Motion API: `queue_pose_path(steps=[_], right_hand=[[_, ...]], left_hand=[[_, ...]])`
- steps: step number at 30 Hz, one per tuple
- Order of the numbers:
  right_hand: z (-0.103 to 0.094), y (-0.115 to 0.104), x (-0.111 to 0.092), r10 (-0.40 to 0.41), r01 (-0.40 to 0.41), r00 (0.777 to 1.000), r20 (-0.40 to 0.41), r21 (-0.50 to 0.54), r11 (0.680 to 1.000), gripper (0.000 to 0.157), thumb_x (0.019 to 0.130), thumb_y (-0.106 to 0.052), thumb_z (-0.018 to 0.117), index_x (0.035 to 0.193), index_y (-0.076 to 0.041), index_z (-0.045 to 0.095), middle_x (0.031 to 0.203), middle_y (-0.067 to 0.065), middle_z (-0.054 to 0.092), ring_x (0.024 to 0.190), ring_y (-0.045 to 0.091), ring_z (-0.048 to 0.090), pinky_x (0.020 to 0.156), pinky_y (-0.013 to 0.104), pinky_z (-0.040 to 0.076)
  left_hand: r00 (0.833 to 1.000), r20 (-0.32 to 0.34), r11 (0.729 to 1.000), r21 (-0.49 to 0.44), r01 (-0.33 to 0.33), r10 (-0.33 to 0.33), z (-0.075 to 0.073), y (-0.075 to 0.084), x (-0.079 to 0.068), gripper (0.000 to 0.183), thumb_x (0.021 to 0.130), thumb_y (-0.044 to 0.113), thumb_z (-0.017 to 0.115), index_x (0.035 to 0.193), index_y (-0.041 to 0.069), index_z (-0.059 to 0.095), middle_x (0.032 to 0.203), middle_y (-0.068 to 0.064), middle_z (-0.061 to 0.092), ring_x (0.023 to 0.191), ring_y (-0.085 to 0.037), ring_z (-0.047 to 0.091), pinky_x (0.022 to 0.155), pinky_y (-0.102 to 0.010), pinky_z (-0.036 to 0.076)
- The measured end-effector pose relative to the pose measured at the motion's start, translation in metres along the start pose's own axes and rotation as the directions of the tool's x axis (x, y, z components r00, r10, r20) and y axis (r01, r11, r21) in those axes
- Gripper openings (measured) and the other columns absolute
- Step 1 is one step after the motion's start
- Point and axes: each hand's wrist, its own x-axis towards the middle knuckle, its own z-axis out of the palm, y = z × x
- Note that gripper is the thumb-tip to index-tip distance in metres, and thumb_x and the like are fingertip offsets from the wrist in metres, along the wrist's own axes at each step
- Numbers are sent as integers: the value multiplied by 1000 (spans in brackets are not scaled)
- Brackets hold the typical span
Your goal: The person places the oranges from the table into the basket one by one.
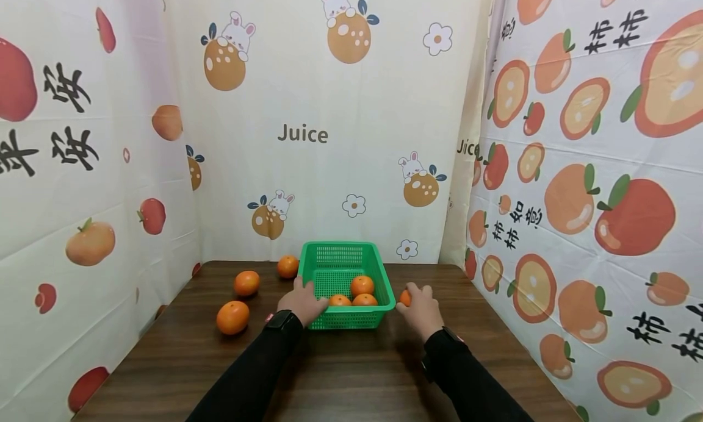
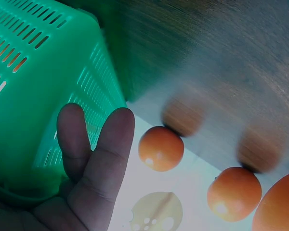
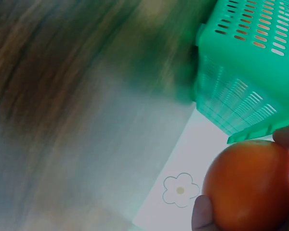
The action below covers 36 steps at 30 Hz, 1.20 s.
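A green plastic basket (image 1: pixel 351 321) stands on the table with several oranges (image 1: pixel 362 285) in it. At its left front corner is my left hand (image 1: pixel 303 301), the thumb reaching over the rim. Two straight, spread fingers (image 2: pixel 108 163) of this hand lie along the outside of the basket wall in the left wrist view. To the right of the basket, my right hand (image 1: pixel 423 309) holds an orange (image 3: pixel 250 187) between thumb and fingers. That orange overlaps the basket's rim in the right wrist view; in the head view the hand partly hides it.
Left of the basket, three more oranges (image 1: pixel 232 318) lie spread over the dark wooden table (image 1: pixel 351 373). Fruit-printed cloths (image 1: pixel 351 184) hang behind the table and along both sides.
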Motion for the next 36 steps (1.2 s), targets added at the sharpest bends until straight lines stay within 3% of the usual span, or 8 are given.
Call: queue_pose_path(steps=[8, 17, 27, 36], right_hand=[[-6, -12, 5, -38, 39, 994, -105, 5, 999, 53, 93, -26, 73, 143, -14, 60, 127, 25, 49, 86, 37, 55, 67, 39, 44], [5, -26, 6, -109, 107, 979, -172, -22, 994, 55, 93, -25, 82, 143, -16, 62, 144, 26, 44, 115, 50, 51, 87, 56, 55], [24, -44, 13, -295, 285, 916, -273, -76, 956, 62, 86, -12, 89, 141, -19, 63, 159, 25, 36, 133, 54, 44, 97, 64, 55], [39, -63, 23, -286, 287, 936, -204, -26, 958, 65, 89, -15, 87, 147, -25, 58, 169, 18, 26, 141, 50, 39, 103, 61, 55]], left_hand=[[1000, -16, 1000, -7, -1, 1, 2, -1, 1, 75, 93, 50, 54, 154, 6, 53, 166, -28, 35, 80, -30, 63, 82, -51, 57], [1000, -5, 1000, 1, 1, -1, 4, -1, 2, 77, 93, 50, 55, 155, 6, 52, 167, -29, 34, 79, -30, 63, 82, -51, 57], [1000, -16, 1000, -3, 2, -2, 1, 0, 2, 76, 93, 50, 55, 154, 6, 53, 165, -28, 36, 79, -30, 62, 81, -50, 56], [1000, -9, 1000, -15, 2, -2, -4, 3, -3, 74, 93, 49, 56, 154, 6, 54, 164, -28, 37, 80, -30, 62, 80, -50, 56]])
